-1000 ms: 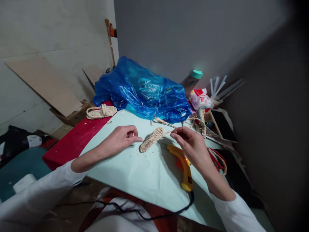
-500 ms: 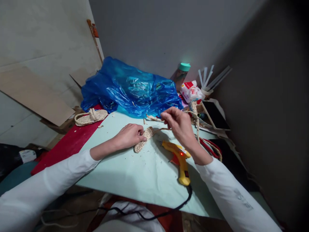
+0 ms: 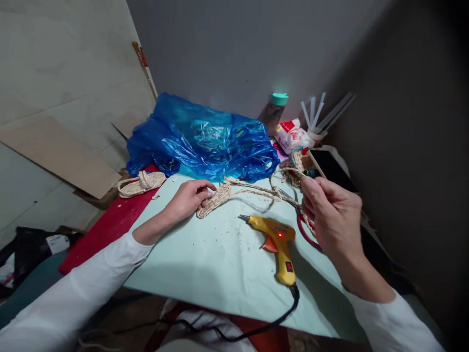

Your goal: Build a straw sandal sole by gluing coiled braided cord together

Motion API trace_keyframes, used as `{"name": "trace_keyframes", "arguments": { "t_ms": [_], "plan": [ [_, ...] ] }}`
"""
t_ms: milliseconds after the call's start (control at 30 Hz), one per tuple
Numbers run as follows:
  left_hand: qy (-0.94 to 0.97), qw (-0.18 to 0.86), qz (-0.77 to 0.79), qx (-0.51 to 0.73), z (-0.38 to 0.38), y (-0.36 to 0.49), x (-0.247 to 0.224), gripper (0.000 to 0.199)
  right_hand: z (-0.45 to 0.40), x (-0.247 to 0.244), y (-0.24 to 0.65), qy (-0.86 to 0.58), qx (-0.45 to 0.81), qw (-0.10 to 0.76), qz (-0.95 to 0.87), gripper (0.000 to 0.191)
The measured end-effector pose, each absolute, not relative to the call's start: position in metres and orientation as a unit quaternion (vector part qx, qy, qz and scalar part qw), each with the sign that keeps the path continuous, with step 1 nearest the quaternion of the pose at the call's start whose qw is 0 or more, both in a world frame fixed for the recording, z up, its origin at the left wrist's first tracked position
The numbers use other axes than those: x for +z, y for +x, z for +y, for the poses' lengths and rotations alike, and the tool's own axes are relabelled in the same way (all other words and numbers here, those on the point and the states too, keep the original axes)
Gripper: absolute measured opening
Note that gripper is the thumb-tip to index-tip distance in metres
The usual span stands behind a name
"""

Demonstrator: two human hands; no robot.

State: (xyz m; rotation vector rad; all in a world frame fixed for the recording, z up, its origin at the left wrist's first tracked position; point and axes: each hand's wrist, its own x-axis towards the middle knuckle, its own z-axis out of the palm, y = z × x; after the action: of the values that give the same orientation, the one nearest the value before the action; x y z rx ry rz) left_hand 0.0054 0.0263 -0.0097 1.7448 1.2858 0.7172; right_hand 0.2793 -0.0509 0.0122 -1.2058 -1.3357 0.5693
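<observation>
A small woven straw sole (image 3: pixel 216 200) lies on the pale green table cover. My left hand (image 3: pixel 188 203) grips its left edge with thumb and bent fingers. From the sole's far end a braided straw cord (image 3: pixel 252 192) runs right and loops up to my right hand (image 3: pixel 335 215), whose fingers are pinched together on it, raised over the table's right side. The cord's end is hidden by these fingers. Between the hands, nearer me, a yellow glue gun (image 3: pixel 278 244) lies on its side with its red light lit and its nozzle pointing left.
A finished-looking straw slipper (image 3: pixel 142 184) lies on red cloth (image 3: pixel 98 230) at left. Behind are a blue plastic bag (image 3: pixel 205 139), a green-capped bottle (image 3: pixel 276 110) and glue sticks (image 3: pixel 315 110). Red-handled scissors (image 3: pixel 305 230) lie under my right hand. The black power cable (image 3: pixel 264 320) hangs off the front edge.
My right hand has moved right and towards me, drawing the cord out from the sole. My left hand and the sole have shifted slightly left. The glue gun is now more fully in view.
</observation>
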Motion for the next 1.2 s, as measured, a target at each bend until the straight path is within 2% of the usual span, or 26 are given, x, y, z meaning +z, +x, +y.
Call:
{"name": "trace_keyframes", "arguments": {
  "t_ms": [133,200,300,400,567,733,800,933,1100,1200],
  "plan": [
    [0.647,0.454,0.498,0.357,0.028,0.0,-0.002,0.02,-0.057,0.013,0.284,-0.488,0.302,0.579,-0.579,0.019],
    [0.62,0.458,0.489,0.409,0.028,-0.003,0.007,0.017,-0.059,0.013,0.285,-0.477,0.333,0.57,-0.581,0.012],
    [0.589,0.465,0.459,0.476,0.021,0.0,0.021,0.012,-0.063,0.013,0.281,-0.469,0.361,0.567,-0.573,0.012],
    [0.583,0.499,0.415,0.489,0.008,0.014,0.028,0.011,-0.066,0.015,0.272,-0.47,0.358,0.569,-0.572,0.014],
    [0.574,0.56,0.357,0.48,-0.007,0.047,0.031,0.014,-0.07,0.021,0.258,-0.476,0.33,0.567,-0.585,0.032],
    [0.582,0.582,0.312,0.475,-0.017,0.066,0.04,0.012,-0.078,0.029,0.258,-0.513,0.201,0.542,-0.634,0.044],
    [0.593,0.591,0.283,0.467,-0.021,0.071,0.042,0.008,-0.081,0.033,0.258,-0.495,0.161,0.524,-0.674,0.037],
    [0.597,0.616,0.248,0.45,-0.028,0.077,0.042,0.002,-0.087,0.038,0.254,-0.433,0.151,0.527,-0.716,0.01],
    [0.53,0.683,0.229,0.447,-0.032,0.078,0.043,0.013,-0.095,0.045,0.253,-0.398,0.141,0.558,-0.714,0.022],
    [0.506,0.718,0.22,0.423,-0.037,0.08,0.047,0.026,-0.1,0.047,0.252,-0.398,0.142,0.562,-0.711,0.018]
  ]
}}
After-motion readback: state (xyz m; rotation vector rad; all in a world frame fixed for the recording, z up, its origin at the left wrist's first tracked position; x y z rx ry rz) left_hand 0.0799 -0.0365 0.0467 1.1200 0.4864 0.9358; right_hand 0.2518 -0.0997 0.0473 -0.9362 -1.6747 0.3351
